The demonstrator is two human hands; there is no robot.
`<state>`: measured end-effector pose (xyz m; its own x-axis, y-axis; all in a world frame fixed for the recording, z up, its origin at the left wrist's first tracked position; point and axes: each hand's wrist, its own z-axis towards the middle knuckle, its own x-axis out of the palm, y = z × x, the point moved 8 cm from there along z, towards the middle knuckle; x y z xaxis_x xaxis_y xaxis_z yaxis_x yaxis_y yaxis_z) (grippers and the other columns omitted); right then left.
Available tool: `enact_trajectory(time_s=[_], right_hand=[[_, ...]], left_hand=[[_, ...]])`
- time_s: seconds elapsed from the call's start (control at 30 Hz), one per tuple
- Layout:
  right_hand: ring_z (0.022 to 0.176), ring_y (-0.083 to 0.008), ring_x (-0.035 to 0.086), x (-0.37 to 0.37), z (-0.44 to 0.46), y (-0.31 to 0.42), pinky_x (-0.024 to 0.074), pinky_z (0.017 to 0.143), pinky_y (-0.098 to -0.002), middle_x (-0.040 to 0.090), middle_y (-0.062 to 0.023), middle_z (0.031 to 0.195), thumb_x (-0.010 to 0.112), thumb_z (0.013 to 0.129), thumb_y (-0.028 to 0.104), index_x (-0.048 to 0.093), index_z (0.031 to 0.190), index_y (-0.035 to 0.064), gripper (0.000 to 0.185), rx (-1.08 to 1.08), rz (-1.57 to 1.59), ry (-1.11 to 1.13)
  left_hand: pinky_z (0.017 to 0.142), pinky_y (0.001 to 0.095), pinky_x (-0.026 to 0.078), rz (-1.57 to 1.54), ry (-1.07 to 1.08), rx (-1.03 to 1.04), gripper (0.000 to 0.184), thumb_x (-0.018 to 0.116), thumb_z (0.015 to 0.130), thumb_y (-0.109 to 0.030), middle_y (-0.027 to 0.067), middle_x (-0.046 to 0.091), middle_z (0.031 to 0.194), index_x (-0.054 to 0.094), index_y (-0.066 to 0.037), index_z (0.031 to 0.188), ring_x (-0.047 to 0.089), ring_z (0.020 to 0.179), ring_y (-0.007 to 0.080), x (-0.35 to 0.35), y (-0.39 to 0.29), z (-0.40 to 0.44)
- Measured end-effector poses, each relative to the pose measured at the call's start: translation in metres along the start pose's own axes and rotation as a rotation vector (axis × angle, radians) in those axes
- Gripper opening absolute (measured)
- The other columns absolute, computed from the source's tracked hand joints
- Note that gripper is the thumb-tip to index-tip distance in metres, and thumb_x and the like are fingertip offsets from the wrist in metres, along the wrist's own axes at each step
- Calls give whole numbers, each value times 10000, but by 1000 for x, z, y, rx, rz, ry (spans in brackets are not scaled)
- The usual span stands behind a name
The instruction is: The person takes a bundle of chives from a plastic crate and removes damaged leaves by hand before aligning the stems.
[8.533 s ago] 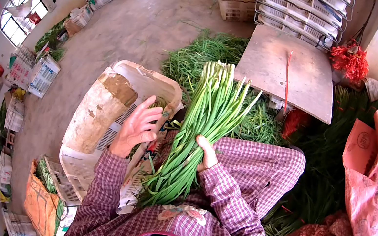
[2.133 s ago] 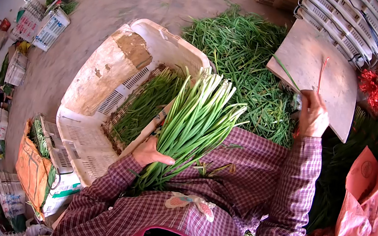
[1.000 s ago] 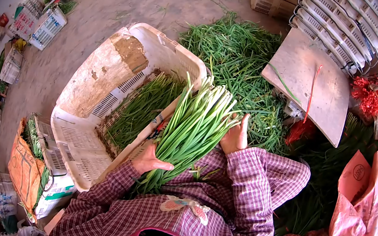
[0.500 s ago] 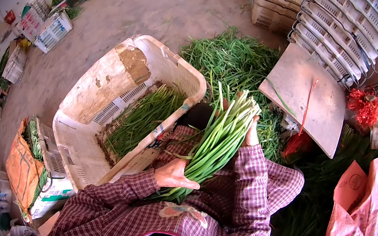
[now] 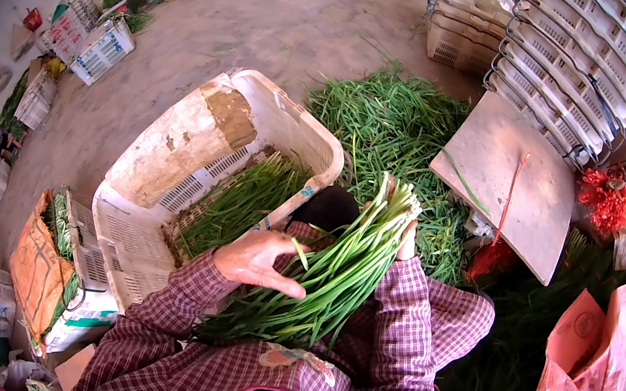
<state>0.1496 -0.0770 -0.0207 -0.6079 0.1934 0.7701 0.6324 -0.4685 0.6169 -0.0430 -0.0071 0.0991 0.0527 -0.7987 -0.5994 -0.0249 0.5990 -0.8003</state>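
A thick bunch of green chives (image 5: pixel 332 280) lies slantwise over my lap, its pale cut ends at the upper right and its leaf tips fanned out at the lower left. My right hand (image 5: pixel 408 242) grips it near the pale ends; most of its fingers are hidden behind the stalks. My left hand (image 5: pixel 260 261) is at the left side of the leaves, thumb and fingers apart. A short yellowish leaf (image 5: pixel 300 253) sticks out by its fingertips; whether they touch it I cannot tell.
On my left stands a white plastic crate (image 5: pixel 128 236) with chives inside. A heap of loose greens (image 5: pixel 389 126) lies ahead. To the right are a board (image 5: pixel 509 169) with a red tie, red ties in a bundle (image 5: pixel 606 197), stacked crates (image 5: pixel 570 68) and a pink sack (image 5: pixel 597 363).
My left hand has released the bunch's lower part, moved up and left, and spread its fingers. The leaves have fanned out leftward. My right hand still holds the pale ends, slightly lower in view.
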Motion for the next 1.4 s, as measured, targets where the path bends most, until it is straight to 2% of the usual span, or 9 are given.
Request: enact_trajectory(time_s=[0.1,0.17,0.43,0.93,1.03,1.1,1.2,1.3,1.4], right_hand=[[1021,-303,613,-16,-4,-8,551,839,-424,554,-183,1231,634,728,704,314,1447,96,994,46,-34,2],[1016,-302,615,-22,-5,-13,550,839,-424,558,-184,1224,625,728,712,331,1434,82,990,71,-43,9],[985,-298,625,-38,-5,-21,546,836,-419,585,-186,1177,567,728,762,424,1340,5,984,62,-142,-16],[1122,-181,537,-28,-7,-28,496,921,-338,481,-80,1364,682,751,632,278,1479,79,1000,194,2,58],[950,-291,631,-67,-14,-42,533,836,-404,617,-186,1108,550,709,795,484,1254,-58,1014,169,-89,-72],[944,-289,642,-78,-15,-48,542,835,-399,628,-190,1110,561,740,755,504,1245,-55,956,186,-42,-42],[1031,-271,593,-37,-12,-23,518,874,-394,542,-170,1234,600,750,711,415,1335,-1,940,125,-102,-22],[1258,-248,449,4,-8,-2,434,1010,-398,324,-125,1485,658,749,657,210,1504,103,1038,117,-173,-21],[1261,-278,456,32,-4,15,423,1028,-404,367,-151,1462,664,777,601,263,1468,51,970,64,-329,-49]], left_hand=[[659,290,529,-106,-130,-223,268,726,838,-217,129,691,825,682,42,893,670,771,164,-55,2,4],[457,196,429,-406,-237,-224,293,643,919,-203,22,603,582,670,6,717,536,489,41,-85,-14,10],[603,178,454,-670,-229,-190,356,661,900,-300,3,650,871,649,-12,1108,560,705,51,-35,34,108],[537,192,462,-753,-334,-231,123,673,871,-181,-16,634,710,686,-59,888,573,598,49,-32,54,158],[505,208,464,-872,-474,-133,87,661,867,-133,0,623,683,667,-51,840,554,546,76,-55,53,169],[622,260,525,-1014,-630,-46,174,661,878,-174,60,670,803,650,-16,950,622,673,131,-84,57,173],[974,381,463,-1159,-642,-64,718,684,863,-323,211,590,1222,344,60,1367,585,1103,253,-107,66,171],[1023,410,428,-870,-462,-186,885,734,815,-363,245,474,1353,248,75,1411,526,1203,283,-73,33,136],[1059,444,386,-654,-174,-99,997,780,774,-366,228,374,1425,191,90,1435,434,1297,291,-11,-3,102]])
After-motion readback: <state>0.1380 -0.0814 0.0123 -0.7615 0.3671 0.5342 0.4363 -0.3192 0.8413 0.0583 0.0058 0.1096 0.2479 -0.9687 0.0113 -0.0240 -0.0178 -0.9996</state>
